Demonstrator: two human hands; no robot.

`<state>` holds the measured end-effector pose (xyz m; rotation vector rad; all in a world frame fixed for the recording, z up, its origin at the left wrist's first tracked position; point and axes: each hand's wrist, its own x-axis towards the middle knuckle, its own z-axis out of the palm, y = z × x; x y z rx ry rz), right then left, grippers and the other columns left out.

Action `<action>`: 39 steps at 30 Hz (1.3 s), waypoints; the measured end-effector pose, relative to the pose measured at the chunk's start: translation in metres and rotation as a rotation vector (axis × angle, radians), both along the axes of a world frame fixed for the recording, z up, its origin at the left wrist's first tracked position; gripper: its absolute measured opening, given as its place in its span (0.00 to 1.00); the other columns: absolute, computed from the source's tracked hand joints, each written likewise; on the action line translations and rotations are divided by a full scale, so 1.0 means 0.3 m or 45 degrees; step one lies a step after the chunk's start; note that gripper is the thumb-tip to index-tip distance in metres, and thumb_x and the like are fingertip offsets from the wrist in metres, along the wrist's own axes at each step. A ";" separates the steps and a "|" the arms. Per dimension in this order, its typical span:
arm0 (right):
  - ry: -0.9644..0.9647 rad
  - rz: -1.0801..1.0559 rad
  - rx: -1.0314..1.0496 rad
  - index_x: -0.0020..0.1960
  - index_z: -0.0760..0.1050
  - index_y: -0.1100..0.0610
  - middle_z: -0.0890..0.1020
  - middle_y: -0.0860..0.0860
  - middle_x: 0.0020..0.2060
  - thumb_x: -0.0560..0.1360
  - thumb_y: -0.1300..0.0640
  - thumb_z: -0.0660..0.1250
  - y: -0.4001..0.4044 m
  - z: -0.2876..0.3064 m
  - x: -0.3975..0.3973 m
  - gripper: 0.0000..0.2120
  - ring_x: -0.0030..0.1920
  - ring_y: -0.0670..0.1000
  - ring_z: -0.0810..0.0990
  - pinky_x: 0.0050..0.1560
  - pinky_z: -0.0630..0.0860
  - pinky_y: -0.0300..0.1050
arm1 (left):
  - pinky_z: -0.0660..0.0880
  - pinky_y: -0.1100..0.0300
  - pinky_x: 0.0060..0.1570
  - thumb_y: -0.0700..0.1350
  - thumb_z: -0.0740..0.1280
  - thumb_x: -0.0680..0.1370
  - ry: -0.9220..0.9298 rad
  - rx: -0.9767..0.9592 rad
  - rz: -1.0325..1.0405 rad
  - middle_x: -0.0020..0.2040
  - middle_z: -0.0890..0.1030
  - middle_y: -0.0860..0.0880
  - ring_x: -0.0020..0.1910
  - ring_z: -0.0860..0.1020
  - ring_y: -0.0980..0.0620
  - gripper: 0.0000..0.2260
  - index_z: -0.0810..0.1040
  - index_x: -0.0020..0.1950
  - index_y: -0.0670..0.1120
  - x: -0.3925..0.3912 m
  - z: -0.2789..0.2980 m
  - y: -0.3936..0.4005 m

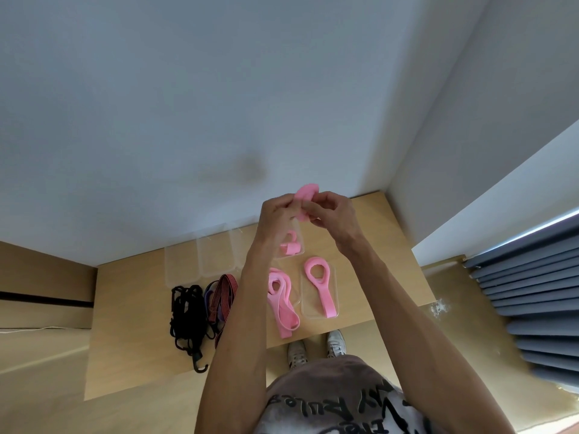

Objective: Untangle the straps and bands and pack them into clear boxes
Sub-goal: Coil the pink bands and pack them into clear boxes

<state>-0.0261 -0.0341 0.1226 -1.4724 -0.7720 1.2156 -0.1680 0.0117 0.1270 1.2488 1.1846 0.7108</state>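
Well, I see the wooden worktop (pixel 360 214) against the wall, carrying clear boxes (pixel 200 255), a black tangle of hooked cords (pixel 186 311), a red-striped strap (pixel 223 292) and loose pink bands (pixel 282 302). Above it, my left hand (pixel 277 214) and right hand (pixel 332 213) both pinch a bunched pink band (pixel 305 195), held up off the worktop.
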 end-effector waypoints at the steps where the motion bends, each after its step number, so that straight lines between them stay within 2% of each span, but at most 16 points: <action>1: 0.036 -0.023 0.008 0.44 0.82 0.61 0.84 0.56 0.36 0.74 0.60 0.74 0.000 0.001 0.005 0.04 0.37 0.52 0.81 0.44 0.79 0.50 | 0.73 0.50 0.44 0.39 0.66 0.79 -0.009 0.000 0.071 0.39 0.80 0.43 0.40 0.77 0.44 0.07 0.84 0.45 0.43 -0.007 0.000 0.003; 3: 0.087 -0.023 0.012 0.43 0.82 0.61 0.84 0.58 0.36 0.76 0.62 0.71 -0.001 0.003 0.016 0.04 0.37 0.54 0.80 0.45 0.77 0.53 | 0.74 0.50 0.43 0.38 0.65 0.79 -0.004 0.023 0.175 0.39 0.79 0.43 0.39 0.76 0.47 0.08 0.84 0.44 0.43 -0.017 -0.005 0.003; 5: 0.082 0.058 -0.001 0.44 0.82 0.61 0.85 0.58 0.40 0.76 0.56 0.72 0.002 0.007 0.020 0.08 0.40 0.54 0.80 0.47 0.78 0.53 | 0.76 0.50 0.44 0.37 0.65 0.78 -0.035 0.050 0.178 0.40 0.82 0.42 0.39 0.78 0.47 0.08 0.84 0.45 0.43 -0.019 -0.002 -0.004; 7: 0.052 0.092 -0.032 0.46 0.81 0.62 0.86 0.56 0.41 0.74 0.51 0.75 0.004 0.010 0.010 0.13 0.40 0.51 0.81 0.49 0.80 0.53 | 0.79 0.45 0.47 0.37 0.65 0.79 -0.069 0.055 0.129 0.44 0.82 0.36 0.42 0.80 0.39 0.07 0.84 0.47 0.41 -0.017 0.001 -0.008; 9: 0.040 0.047 -0.073 0.47 0.81 0.62 0.85 0.53 0.38 0.73 0.51 0.77 0.006 0.006 0.000 0.14 0.38 0.49 0.81 0.47 0.81 0.51 | 0.80 0.43 0.48 0.37 0.64 0.79 -0.068 0.051 0.089 0.47 0.79 0.32 0.43 0.80 0.36 0.07 0.82 0.48 0.38 -0.013 -0.006 -0.009; 11: 0.056 0.029 -0.107 0.45 0.82 0.61 0.84 0.52 0.37 0.75 0.52 0.75 0.007 -0.002 0.000 0.12 0.36 0.49 0.79 0.45 0.79 0.49 | 0.75 0.47 0.44 0.37 0.64 0.79 -0.037 0.058 0.088 0.45 0.78 0.31 0.40 0.77 0.42 0.07 0.81 0.47 0.37 -0.009 -0.019 -0.009; 13: 0.083 -0.019 -0.132 0.42 0.81 0.60 0.82 0.53 0.37 0.77 0.55 0.72 0.009 -0.008 0.002 0.09 0.37 0.50 0.76 0.45 0.76 0.48 | 0.73 0.51 0.42 0.37 0.63 0.79 -0.002 0.066 0.122 0.41 0.79 0.37 0.39 0.75 0.47 0.09 0.81 0.43 0.43 -0.001 -0.029 -0.007; 16: 0.069 -0.111 -0.134 0.45 0.80 0.61 0.80 0.53 0.41 0.81 0.56 0.66 0.013 -0.020 0.011 0.10 0.43 0.51 0.76 0.47 0.75 0.48 | 0.74 0.57 0.38 0.40 0.63 0.79 0.070 0.105 0.232 0.37 0.81 0.55 0.37 0.77 0.55 0.14 0.81 0.38 0.53 0.006 -0.049 -0.001; 18: 0.103 -0.128 -0.109 0.48 0.79 0.62 0.82 0.54 0.45 0.82 0.58 0.61 0.009 -0.028 0.012 0.11 0.47 0.50 0.80 0.51 0.77 0.47 | 0.77 0.58 0.39 0.41 0.64 0.79 0.046 0.048 0.376 0.38 0.83 0.55 0.38 0.79 0.56 0.13 0.82 0.38 0.53 -0.003 -0.068 0.005; 21: 0.228 -0.173 -0.051 0.50 0.79 0.63 0.85 0.56 0.50 0.84 0.60 0.56 -0.001 -0.037 0.004 0.14 0.49 0.52 0.83 0.53 0.81 0.46 | 0.77 0.58 0.38 0.42 0.64 0.79 -0.025 -0.073 0.549 0.39 0.82 0.51 0.41 0.79 0.51 0.12 0.81 0.37 0.50 -0.011 -0.094 0.013; 25: 0.286 -0.273 -0.035 0.48 0.79 0.60 0.87 0.56 0.47 0.83 0.60 0.53 0.001 -0.047 -0.009 0.16 0.49 0.53 0.86 0.50 0.80 0.44 | 0.78 0.64 0.31 0.43 0.60 0.83 -0.143 -0.241 0.645 0.50 0.84 0.46 0.45 0.82 0.50 0.11 0.80 0.46 0.47 0.006 -0.099 0.018; 28: 0.357 -0.296 -0.036 0.45 0.79 0.59 0.87 0.58 0.47 0.82 0.58 0.53 -0.005 -0.058 -0.009 0.17 0.51 0.57 0.86 0.54 0.80 0.49 | 0.83 0.57 0.41 0.42 0.59 0.85 -0.336 -0.367 0.695 0.45 0.86 0.50 0.45 0.85 0.49 0.10 0.79 0.50 0.44 0.010 -0.096 0.025; 30: 0.401 -0.324 -0.076 0.48 0.80 0.61 0.87 0.58 0.46 0.82 0.56 0.52 -0.007 -0.067 -0.006 0.18 0.50 0.58 0.86 0.53 0.80 0.50 | 0.84 0.51 0.48 0.41 0.59 0.85 -0.436 -0.425 0.675 0.45 0.86 0.47 0.45 0.86 0.47 0.09 0.78 0.52 0.41 0.006 -0.096 0.021; 33: 0.447 -0.364 -0.136 0.49 0.78 0.64 0.87 0.59 0.45 0.82 0.56 0.52 -0.002 -0.075 0.003 0.18 0.47 0.57 0.86 0.50 0.80 0.50 | 0.82 0.54 0.48 0.40 0.58 0.85 -0.501 -0.445 0.638 0.47 0.85 0.45 0.45 0.86 0.48 0.10 0.77 0.51 0.41 -0.005 -0.095 0.006; 37: 0.636 -0.419 -0.173 0.43 0.75 0.59 0.87 0.56 0.42 0.81 0.55 0.58 0.002 -0.074 0.005 0.13 0.44 0.57 0.86 0.46 0.83 0.53 | 0.76 0.51 0.54 0.35 0.60 0.82 -0.529 -0.460 0.580 0.50 0.83 0.41 0.51 0.81 0.44 0.12 0.75 0.40 0.43 0.005 -0.101 -0.006; 39: 0.598 -0.358 -0.215 0.39 0.72 0.58 0.85 0.54 0.39 0.81 0.52 0.61 0.003 -0.077 0.005 0.14 0.41 0.54 0.85 0.44 0.83 0.52 | 0.72 0.48 0.52 0.36 0.61 0.80 -0.458 -0.421 0.528 0.46 0.81 0.42 0.49 0.76 0.43 0.17 0.77 0.33 0.47 0.022 -0.101 -0.007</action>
